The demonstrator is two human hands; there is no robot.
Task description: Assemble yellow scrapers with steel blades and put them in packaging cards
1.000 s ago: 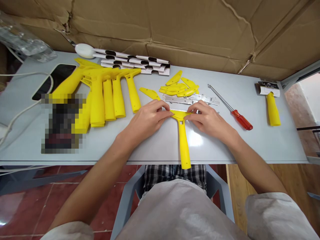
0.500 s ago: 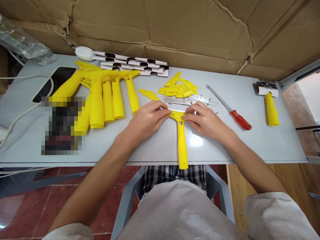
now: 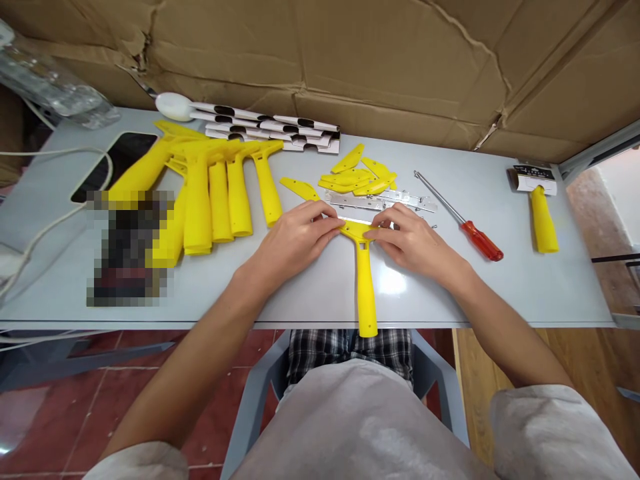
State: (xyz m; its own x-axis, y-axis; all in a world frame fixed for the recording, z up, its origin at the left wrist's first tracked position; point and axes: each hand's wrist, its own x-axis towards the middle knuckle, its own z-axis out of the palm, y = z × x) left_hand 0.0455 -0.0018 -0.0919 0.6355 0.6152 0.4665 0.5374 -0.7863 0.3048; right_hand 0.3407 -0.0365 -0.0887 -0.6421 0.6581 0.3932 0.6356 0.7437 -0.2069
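Note:
A yellow plastic scraper (image 3: 367, 287) lies with its handle toward me, the handle's end reaching past the table's front edge. A thin metal blade (image 3: 353, 221) shows along its wide head. My left hand (image 3: 303, 233) pinches the left end of the head, and my right hand (image 3: 407, 237) pinches the right end. The fingertips hide both ends of the blade. Just beyond my hands lie several metal strips (image 3: 350, 201) and a loose pile of yellow plastic cover pieces (image 3: 345, 177). A few small screws (image 3: 434, 227) lie by my right hand.
A screwdriver with a red handle (image 3: 481, 240) lies to the right. Farther right is a scraper with a card sleeve (image 3: 544, 219). Several yellow handles (image 3: 199, 207) are heaped at left, near a phone (image 3: 115, 167) and a cable. Folded printed cards (image 3: 300, 133) lie along the cardboard (image 3: 375, 67).
Both hands keep their grip on the scraper's head, which has hardly moved. The view has shifted very slightly.

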